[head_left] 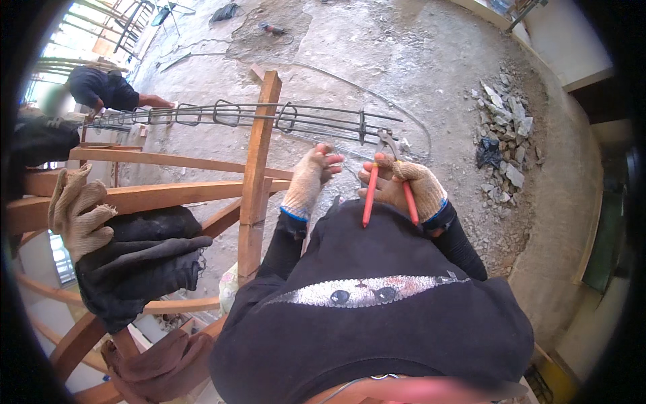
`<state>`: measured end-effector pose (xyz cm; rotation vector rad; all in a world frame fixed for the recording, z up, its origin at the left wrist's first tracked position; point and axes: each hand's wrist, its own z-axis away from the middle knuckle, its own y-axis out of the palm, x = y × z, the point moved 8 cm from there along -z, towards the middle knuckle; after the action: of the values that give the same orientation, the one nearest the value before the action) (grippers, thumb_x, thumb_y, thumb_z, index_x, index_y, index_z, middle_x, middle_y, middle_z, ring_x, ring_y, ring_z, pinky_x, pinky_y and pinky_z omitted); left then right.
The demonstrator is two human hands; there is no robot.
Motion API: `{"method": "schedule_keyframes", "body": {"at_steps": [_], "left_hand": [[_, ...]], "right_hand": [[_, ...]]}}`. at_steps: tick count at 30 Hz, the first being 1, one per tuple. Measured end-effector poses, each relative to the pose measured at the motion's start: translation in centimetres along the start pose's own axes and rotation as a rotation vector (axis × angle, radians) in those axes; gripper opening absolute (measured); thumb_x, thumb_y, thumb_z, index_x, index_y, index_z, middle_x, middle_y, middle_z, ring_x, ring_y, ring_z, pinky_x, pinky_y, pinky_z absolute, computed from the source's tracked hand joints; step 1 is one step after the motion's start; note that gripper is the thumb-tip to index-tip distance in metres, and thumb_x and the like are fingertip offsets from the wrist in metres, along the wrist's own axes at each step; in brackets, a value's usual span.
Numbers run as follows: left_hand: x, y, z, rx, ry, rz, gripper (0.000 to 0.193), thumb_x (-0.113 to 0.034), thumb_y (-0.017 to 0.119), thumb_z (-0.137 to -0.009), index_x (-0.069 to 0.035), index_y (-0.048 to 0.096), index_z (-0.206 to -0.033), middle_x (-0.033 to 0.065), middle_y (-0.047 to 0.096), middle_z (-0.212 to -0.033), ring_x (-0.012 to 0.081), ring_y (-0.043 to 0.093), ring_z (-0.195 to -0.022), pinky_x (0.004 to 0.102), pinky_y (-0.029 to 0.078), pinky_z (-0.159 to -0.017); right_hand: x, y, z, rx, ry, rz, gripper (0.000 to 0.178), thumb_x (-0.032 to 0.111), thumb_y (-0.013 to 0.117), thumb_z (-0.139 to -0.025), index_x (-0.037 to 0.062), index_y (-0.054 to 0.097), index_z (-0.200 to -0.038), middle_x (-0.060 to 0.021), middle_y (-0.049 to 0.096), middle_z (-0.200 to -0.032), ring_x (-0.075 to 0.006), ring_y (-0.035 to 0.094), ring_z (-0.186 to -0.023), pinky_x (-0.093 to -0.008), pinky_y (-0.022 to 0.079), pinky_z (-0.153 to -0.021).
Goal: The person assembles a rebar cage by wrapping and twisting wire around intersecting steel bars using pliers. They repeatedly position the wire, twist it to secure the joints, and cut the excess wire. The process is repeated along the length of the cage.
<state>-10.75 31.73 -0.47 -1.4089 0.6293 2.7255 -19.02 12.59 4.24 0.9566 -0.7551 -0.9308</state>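
The pincers are in the right hand, which grips them by the red handles; their head is near the end of the steel cage. The left hand is raised beside the cage, with its fingers bent; I cannot tell if it holds something thin. Both hands wear gloves. The cage crosses a wooden post. At left, one glove lies by a dark cloth. Rubble covers the floor at right.
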Motion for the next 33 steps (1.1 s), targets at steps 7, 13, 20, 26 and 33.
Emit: {"method": "schedule_keyframes", "body": {"at_steps": [7, 13, 20, 26, 33], "left_hand": [[-0.6, 1.9, 1.1, 0.055, 0.25, -0.001, 0.029, -0.027, 0.056, -0.112, -0.002, 0.066, -0.12, 0.0039, 0.068, -0.093, 0.011, 0.064, -0.078, 0.026, 0.051, -0.073], [-1.9, 2.8, 3.6, 0.12, 0.182, -0.411, 0.03, -0.025, 0.058, -0.109, 0.002, 0.066, -0.12, 0.001, 0.066, -0.099, 0.0075, 0.062, -0.085, 0.0242, 0.051, -0.076], [-2.9, 3.8, 5.1, 0.115, 0.237, -0.542, 0.028, -0.022, 0.057, -0.108, 0.002, 0.07, -0.114, 0.0027, 0.068, -0.1, 0.0084, 0.063, -0.089, 0.0252, 0.053, -0.081], [-3.1, 3.4, 5.1, 0.129, 0.271, -0.462, 0.034, -0.018, 0.06, -0.107, 0.008, 0.072, -0.127, 0.0095, 0.077, -0.098, 0.012, 0.07, -0.088, 0.0288, 0.057, -0.079], [-2.8, 2.5, 4.8, 0.119, 0.233, -0.458, 0.031, -0.02, 0.061, -0.106, 0.006, 0.07, -0.119, 0.0064, 0.073, -0.1, 0.0105, 0.067, -0.09, 0.0277, 0.056, -0.081]], "right_hand": [[-0.8, 0.5, -0.6, -0.116, 0.208, 0.122, 0.04, 0.013, 0.065, -0.103, -0.0088, 0.053, -0.135, -0.028, 0.052, -0.137, -0.0469, 0.057, -0.131, -0.0662, 0.05, -0.109], [-1.8, 0.2, -2.6, -0.095, 0.206, 0.137, 0.038, 0.016, 0.06, -0.106, -0.0073, 0.05, -0.134, -0.0252, 0.053, -0.132, -0.0444, 0.059, -0.127, -0.0655, 0.051, -0.108], [-2.6, -1.2, -4.1, -0.052, 0.183, 0.097, 0.032, 0.019, 0.063, -0.106, -0.0026, 0.056, -0.128, -0.0219, 0.063, -0.123, -0.0388, 0.063, -0.121, -0.0592, 0.052, -0.107], [-3.2, -1.2, -4.3, -0.058, 0.191, 0.065, 0.038, 0.018, 0.056, -0.108, -0.0031, 0.049, -0.138, -0.0217, 0.053, -0.13, -0.0429, 0.058, -0.125, -0.0659, 0.047, -0.111], [-3.4, -0.3, -4.4, -0.071, 0.175, -0.046, 0.036, 0.014, 0.054, -0.106, -0.0022, 0.046, -0.137, -0.0254, 0.047, -0.138, -0.0478, 0.055, -0.129, -0.0672, 0.043, -0.115]]}}
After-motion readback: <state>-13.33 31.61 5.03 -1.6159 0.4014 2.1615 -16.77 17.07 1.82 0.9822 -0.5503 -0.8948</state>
